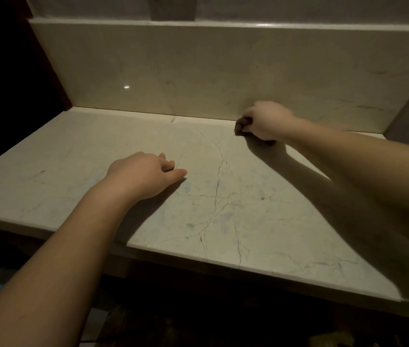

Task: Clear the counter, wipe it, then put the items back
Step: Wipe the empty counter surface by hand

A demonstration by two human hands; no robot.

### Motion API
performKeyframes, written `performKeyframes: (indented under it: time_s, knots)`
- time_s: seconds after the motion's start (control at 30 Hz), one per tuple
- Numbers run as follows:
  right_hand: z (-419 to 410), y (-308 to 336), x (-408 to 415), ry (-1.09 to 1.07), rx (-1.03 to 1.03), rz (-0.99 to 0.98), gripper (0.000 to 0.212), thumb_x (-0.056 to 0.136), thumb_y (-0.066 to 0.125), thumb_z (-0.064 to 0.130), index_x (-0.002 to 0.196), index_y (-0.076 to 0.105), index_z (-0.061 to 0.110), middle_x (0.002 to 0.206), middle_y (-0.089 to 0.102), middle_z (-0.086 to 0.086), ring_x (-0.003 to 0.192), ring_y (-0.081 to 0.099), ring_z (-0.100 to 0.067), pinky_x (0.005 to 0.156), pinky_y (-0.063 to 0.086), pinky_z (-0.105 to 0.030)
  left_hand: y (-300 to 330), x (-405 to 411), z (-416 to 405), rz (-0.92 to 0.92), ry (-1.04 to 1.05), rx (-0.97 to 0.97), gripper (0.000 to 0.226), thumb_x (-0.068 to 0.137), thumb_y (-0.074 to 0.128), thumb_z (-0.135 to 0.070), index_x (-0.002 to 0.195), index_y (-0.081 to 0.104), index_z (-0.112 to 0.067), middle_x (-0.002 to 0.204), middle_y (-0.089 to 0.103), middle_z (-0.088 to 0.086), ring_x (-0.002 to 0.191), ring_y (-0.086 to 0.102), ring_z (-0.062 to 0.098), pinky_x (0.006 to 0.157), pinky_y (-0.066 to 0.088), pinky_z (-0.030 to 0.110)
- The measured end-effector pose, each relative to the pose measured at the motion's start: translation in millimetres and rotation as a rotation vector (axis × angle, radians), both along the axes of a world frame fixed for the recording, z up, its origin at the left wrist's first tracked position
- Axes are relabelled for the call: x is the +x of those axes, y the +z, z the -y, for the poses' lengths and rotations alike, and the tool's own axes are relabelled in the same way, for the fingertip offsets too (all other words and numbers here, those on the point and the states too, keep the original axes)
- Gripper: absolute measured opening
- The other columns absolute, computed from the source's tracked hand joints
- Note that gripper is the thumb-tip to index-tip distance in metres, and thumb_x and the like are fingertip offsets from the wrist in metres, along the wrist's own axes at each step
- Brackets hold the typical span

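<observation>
Counter (pixel 223 196) pale, veined marble; right hand (pixel 264 123) fists dark cloth (pixel 241 126), left hand (pixel 145 175) rests loosely curled, empty.

One head view, close above the counter (pixel 223 209).
It looks forward and down across the counter toward the backsplash (pixel 198 71) at its far edge, with both forearms reaching in from below.

Dim room, glossy pale marble backsplash (pixel 223 71)
</observation>
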State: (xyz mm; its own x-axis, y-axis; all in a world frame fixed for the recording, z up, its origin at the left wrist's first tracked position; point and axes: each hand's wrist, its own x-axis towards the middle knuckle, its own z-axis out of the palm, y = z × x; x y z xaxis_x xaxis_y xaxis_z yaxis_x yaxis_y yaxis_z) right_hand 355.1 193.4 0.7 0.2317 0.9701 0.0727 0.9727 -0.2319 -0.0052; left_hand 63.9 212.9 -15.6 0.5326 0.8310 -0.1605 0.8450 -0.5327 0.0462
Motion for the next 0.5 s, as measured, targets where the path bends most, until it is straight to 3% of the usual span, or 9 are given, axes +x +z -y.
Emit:
performKeyframes:
  time_s: [0.13, 0.23, 0.33, 0.5]
  knots:
    - [-26.3, -16.4, -17.9, -0.099, 0.146, -0.021, 0.020, 0.093, 0.053, 0.025, 0.107, 0.065, 0.018, 0.112, 0.057, -0.007, 0.106, 0.054, -0.031, 0.073, 0.043, -0.034, -1.9, 0.1, 3.0, -0.006, 0.009, -0.004, 0.066, 0.088, 0.027, -0.075, 0.143, 0.039, -0.042, 0.156, 0.022, -0.018, 0.136, 0.038, 0.021, 0.094, 0.046, 0.042]
    - [-35.3, -21.3, -26.9, -0.057, 0.169, -0.029, 0.022, 0.094, 0.053, 0.028, 0.109, 0.065, 0.017, 0.111, 0.056, -0.007, 0.104, 0.054, -0.030, 0.071, 0.039, -0.033, -0.4, 1.3, 3.0, 0.019, 0.033, -0.017, 0.064, 0.088, 0.029, -0.074, 0.142, 0.042, -0.041, 0.156, 0.024, -0.019, 0.135, 0.038, 0.020, 0.093, 0.045, 0.040]
    - [-25.7, -20.4, -29.9, 0.107, 0.138, -0.022, 0.020, 0.092, 0.055, 0.032, 0.101, 0.064, 0.016, 0.103, 0.056, -0.006, 0.098, 0.053, -0.030, 0.068, 0.039, -0.034, 0.2, 1.3, 3.6, 0.032, 0.036, -0.024, 0.064, 0.088, 0.030, -0.074, 0.141, 0.043, -0.041, 0.155, 0.025, -0.019, 0.135, 0.039, 0.020, 0.091, 0.044, 0.039]
    - [-0.3, -5.7, -21.4, 0.340, -0.092, 0.048, 0.019, 0.089, 0.056, 0.036, 0.075, 0.051, 0.023, 0.085, 0.056, -0.001, 0.081, 0.052, -0.026, 0.064, 0.043, -0.037, 0.5, 0.1, 2.1, 0.049, 0.043, -0.043, 0.063, 0.088, 0.031, -0.075, 0.139, 0.046, -0.042, 0.155, 0.025, -0.021, 0.135, 0.038, 0.018, 0.096, 0.043, 0.040]
